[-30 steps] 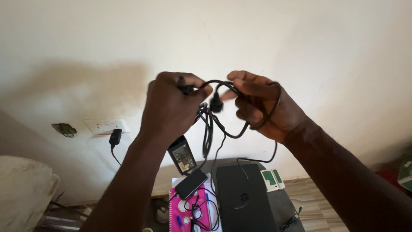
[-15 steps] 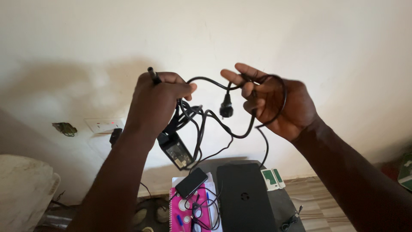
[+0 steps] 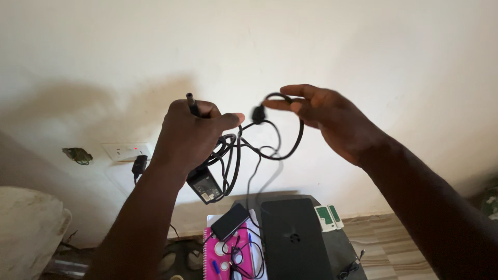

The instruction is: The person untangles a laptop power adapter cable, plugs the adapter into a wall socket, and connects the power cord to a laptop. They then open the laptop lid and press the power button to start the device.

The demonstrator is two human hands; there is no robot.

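My left hand (image 3: 189, 132) is raised in front of the wall and grips a tangled black charger cable (image 3: 244, 148); the barrel tip sticks up above my fist. The black power brick (image 3: 204, 185) hangs just below that hand. My right hand (image 3: 332, 122) pinches a loop of the same cable near its black plug (image 3: 258, 113), with the other fingers spread. The cable sags in loops between the two hands.
Below, a small dark table (image 3: 340, 246) carries a closed black laptop (image 3: 293, 241), a pink notebook (image 3: 215, 259) with a black phone (image 3: 230, 221) and earphones on it, and a green-and-white box (image 3: 327, 218). A wall socket (image 3: 127, 152) with a plug sits at left, near a white bag (image 3: 26, 228).
My hands have drawn apart, stretching the cable out. The right hand opened its fingers and now pinches the loop near the plug; the left fist stays closed on the bundle.
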